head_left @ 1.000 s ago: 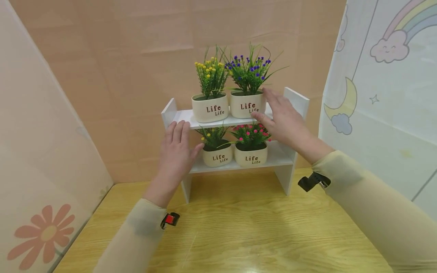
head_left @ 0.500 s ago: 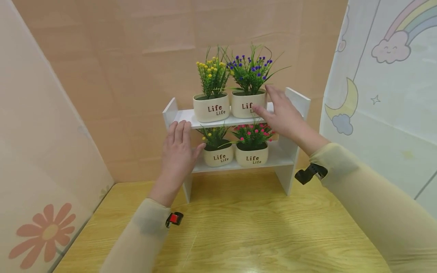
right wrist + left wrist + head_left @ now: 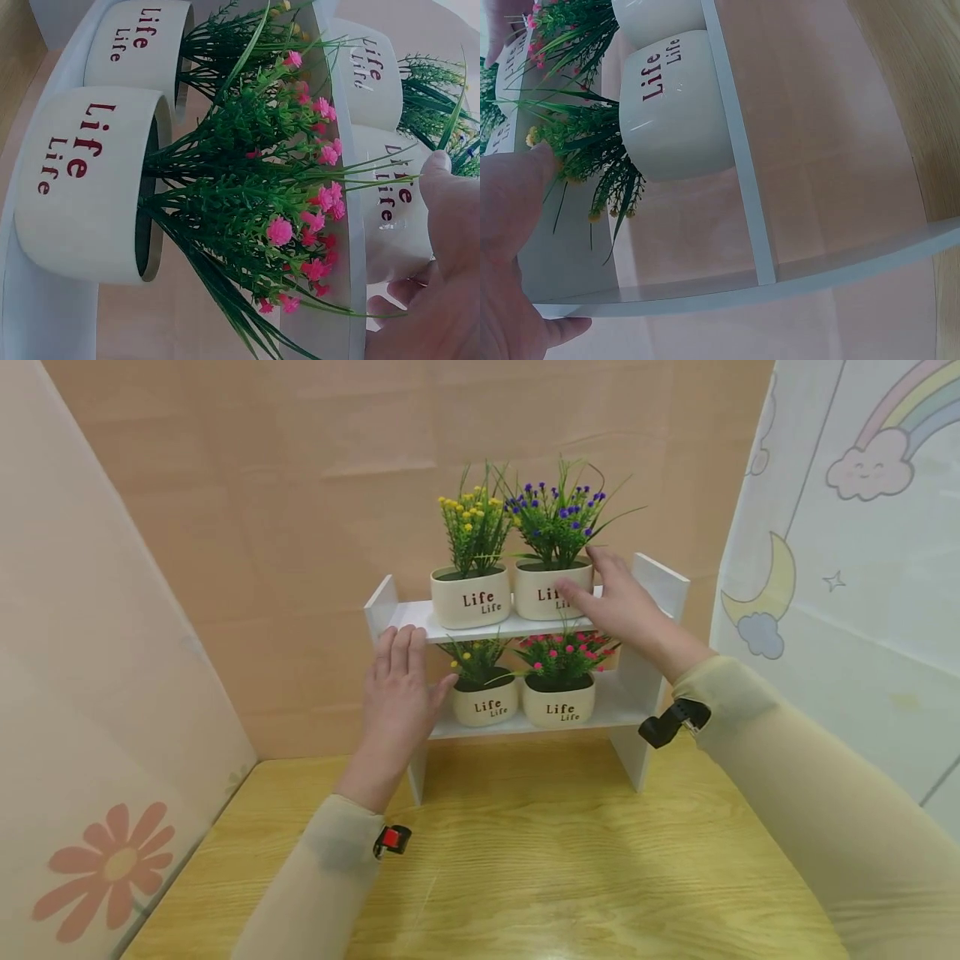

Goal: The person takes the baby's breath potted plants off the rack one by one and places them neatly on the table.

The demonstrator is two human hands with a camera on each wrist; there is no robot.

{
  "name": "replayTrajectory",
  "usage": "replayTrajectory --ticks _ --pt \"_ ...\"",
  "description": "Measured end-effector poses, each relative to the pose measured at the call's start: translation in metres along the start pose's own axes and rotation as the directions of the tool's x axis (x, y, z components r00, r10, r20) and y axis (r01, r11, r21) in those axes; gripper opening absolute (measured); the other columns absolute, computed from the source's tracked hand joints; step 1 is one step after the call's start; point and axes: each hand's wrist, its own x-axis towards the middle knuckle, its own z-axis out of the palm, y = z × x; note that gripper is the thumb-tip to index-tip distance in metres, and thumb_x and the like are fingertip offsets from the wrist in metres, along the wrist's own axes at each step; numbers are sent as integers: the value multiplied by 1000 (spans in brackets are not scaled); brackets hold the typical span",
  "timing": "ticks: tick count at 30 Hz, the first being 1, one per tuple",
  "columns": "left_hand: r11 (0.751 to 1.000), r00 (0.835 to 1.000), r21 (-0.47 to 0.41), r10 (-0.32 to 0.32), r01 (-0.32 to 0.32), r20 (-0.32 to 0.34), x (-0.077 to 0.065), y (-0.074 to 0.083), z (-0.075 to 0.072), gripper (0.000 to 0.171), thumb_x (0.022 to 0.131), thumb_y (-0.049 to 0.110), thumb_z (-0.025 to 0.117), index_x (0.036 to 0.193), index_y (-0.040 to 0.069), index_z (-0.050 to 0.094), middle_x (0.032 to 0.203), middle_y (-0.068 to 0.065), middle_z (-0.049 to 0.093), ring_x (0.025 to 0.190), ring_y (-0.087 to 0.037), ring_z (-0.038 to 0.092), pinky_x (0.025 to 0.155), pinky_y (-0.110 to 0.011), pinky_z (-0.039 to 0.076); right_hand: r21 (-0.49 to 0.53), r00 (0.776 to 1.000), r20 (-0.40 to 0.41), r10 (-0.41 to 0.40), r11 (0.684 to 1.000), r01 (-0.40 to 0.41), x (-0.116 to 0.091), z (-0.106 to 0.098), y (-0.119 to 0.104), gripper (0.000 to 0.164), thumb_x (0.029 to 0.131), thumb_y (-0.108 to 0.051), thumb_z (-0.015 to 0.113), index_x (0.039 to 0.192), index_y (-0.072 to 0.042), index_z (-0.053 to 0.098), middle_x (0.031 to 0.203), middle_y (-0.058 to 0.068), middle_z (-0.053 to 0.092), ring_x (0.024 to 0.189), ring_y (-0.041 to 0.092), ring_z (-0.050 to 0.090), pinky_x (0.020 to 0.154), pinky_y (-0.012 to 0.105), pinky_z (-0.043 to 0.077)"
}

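Note:
In the head view, a two-tier white shelf (image 3: 663,587) holds cream "Life" pots of artificial flowers. My right hand (image 3: 628,614) holds the purple-flowered pot (image 3: 533,597) on the upper tier, thumb across its front and fingers around its right side; the right wrist view shows that thumb over the lettering. Beside it stands the yellow-flowered pot (image 3: 471,600). My left hand (image 3: 401,706) rests its straight fingers on the upper tier's left front edge, thumb spread apart. Below are a smaller yellow-flowered pot (image 3: 486,704) and a pink-flowered pot (image 3: 558,706), its blooms large in the right wrist view.
The shelf stands on a wood-grain table (image 3: 525,860) against a peach backdrop (image 3: 247,527). A panel with a red flower print (image 3: 105,868) rises at the left, and a white panel with moon and rainbow prints (image 3: 847,652) at the right.
My right thumb has moved further across the front of the purple-flowered pot, and the hand has closed in around it. My left hand stays at the shelf edge; the head view shifts slightly.

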Motion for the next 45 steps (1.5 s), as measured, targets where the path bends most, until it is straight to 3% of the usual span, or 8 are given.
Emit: replayTrajectory --ticks 7,21,24,29,38,45 --pt "1000 1000 3 8 -8 -17 2 2 1 85 109 51 67 165 5 22 167 -16 28 163 -38 15 125 -59 35 57 1000 -5 -17 998 17 8 -1 -1 101 109 -59 61 175 0 12 178 27 22 164 45 23 132 61 19" --pt "1000 999 -19 10 -11 -45 2 2 0 85 108 48 70 164 5 24 168 -17 29 163 -39 17 121 -61 39 212 997 49 55 975 -64 12 -4 -1 111 101 -61 75 177 -10 11 166 22 46 149 39 49 126 57 34" --pt "1000 998 -14 21 -22 -59 2 1 0 84 108 48 71 163 5 24 167 -17 29 162 -39 18 121 -61 40 227 996 66 65 971 -79 13 -7 -2 113 101 -61 74 178 -14 6 168 23 43 152 39 46 127 57 32" --pt "1000 999 -5 19 -19 -28 0 2 0 85 108 50 68 164 5 22 167 -16 28 162 -39 16 122 -60 39 222 989 106 107 967 -128 13 -8 -1 117 101 -61 75 178 -17 -1 174 22 35 159 39 37 131 56 25" --pt "1000 998 -16 18 -19 -54 -1 0 2 84 108 49 70 163 5 25 166 -17 31 162 -39 19 118 -62 42 262 987 113 111 955 -138 15 -4 -1 119 100 -57 77 178 -16 -2 168 24 44 150 38 47 128 55 32" --pt "1000 998 -23 19 -20 -58 -2 -1 4 83 108 49 69 163 4 25 167 -17 31 163 -39 19 117 -62 43 289 986 116 118 946 -147 13 -3 -1 119 100 -55 79 178 -16 -2 170 23 40 153 38 43 130 54 29"
